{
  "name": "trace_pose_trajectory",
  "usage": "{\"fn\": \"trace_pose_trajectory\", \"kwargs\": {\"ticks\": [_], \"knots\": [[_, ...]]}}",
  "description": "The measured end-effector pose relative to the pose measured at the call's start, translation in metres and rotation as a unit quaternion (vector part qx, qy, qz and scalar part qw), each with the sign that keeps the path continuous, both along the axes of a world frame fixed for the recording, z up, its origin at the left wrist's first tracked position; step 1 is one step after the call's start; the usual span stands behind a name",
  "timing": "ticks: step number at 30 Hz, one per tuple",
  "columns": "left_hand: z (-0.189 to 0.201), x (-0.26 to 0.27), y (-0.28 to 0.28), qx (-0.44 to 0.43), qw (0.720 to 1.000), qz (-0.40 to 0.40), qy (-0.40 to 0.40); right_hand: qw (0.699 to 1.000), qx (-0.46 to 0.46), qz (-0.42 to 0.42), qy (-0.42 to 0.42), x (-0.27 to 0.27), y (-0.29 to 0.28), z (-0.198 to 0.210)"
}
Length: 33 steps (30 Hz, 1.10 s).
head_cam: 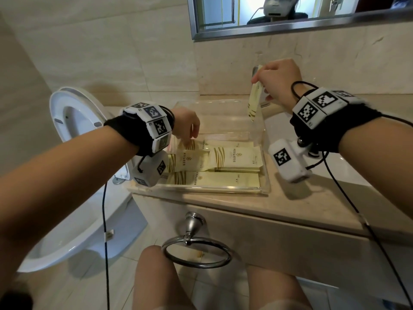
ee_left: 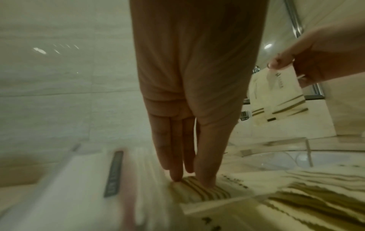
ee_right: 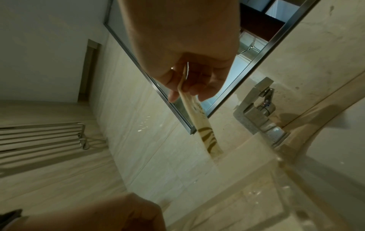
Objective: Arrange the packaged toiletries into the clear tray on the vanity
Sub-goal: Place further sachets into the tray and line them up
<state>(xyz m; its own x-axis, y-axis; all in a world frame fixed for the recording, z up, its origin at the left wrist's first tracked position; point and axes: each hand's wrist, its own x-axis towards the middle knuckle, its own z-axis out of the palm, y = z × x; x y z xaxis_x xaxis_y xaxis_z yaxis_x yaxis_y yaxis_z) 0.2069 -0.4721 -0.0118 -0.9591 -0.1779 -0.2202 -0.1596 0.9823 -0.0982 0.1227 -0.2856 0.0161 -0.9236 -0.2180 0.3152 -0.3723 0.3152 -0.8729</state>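
Observation:
A clear tray (head_cam: pixel 266 175) sits on the beige vanity and holds several cream packets with gold stripes (head_cam: pixel 234 157). My left hand (head_cam: pixel 188 130) reaches down into the tray's left side, its straight fingertips (ee_left: pixel 175 176) pressing on the striped end of one packet (ee_left: pixel 199 190). My right hand (head_cam: pixel 276 80) is raised above the tray's far right corner and pinches the top of another cream packet (head_cam: pixel 254 101), which hangs down edge-on. That hanging packet (ee_right: pixel 205 132) also shows in the right wrist view below the curled fingers, and in the left wrist view as two thin packets (ee_left: pixel 276 96).
A toilet (head_cam: pixel 73 153) with raised lid stands left of the vanity. The sink basin (head_cam: pixel 335 157) and faucet (ee_right: pixel 260 112) lie right of the tray. A mirror (head_cam: pixel 290 16) hangs on the wall above. A chrome towel ring (head_cam: pixel 196 249) hangs from the vanity front.

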Motion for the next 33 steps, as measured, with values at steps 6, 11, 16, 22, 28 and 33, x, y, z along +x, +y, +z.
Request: {"fn": "trace_pose_trajectory", "kwargs": {"ticks": [6,11,16,22,28,33], "knots": [[-0.006,0.000,0.001,0.022,1.000,-0.017,-0.003,0.999,0.007,0.042,0.011,0.011,-0.011,0.003],[-0.003,0.002,-0.002,-0.022,0.999,-0.008,-0.026,0.998,0.019,0.059,0.016,0.016,-0.016,0.002],[-0.009,0.003,0.002,-0.100,0.994,-0.004,-0.039,0.997,0.022,0.066,0.018,0.019,-0.020,0.002],[-0.015,-0.002,-0.001,-0.048,0.996,-0.024,-0.067,0.996,0.032,0.073,0.025,0.020,-0.022,0.001],[-0.009,-0.002,-0.005,0.005,0.998,-0.019,-0.064,0.995,0.017,0.098,-0.011,0.018,-0.022,-0.001],[-0.002,-0.002,-0.003,0.063,0.997,-0.039,-0.021,0.992,-0.030,0.101,-0.065,0.017,-0.016,-0.002]]}}
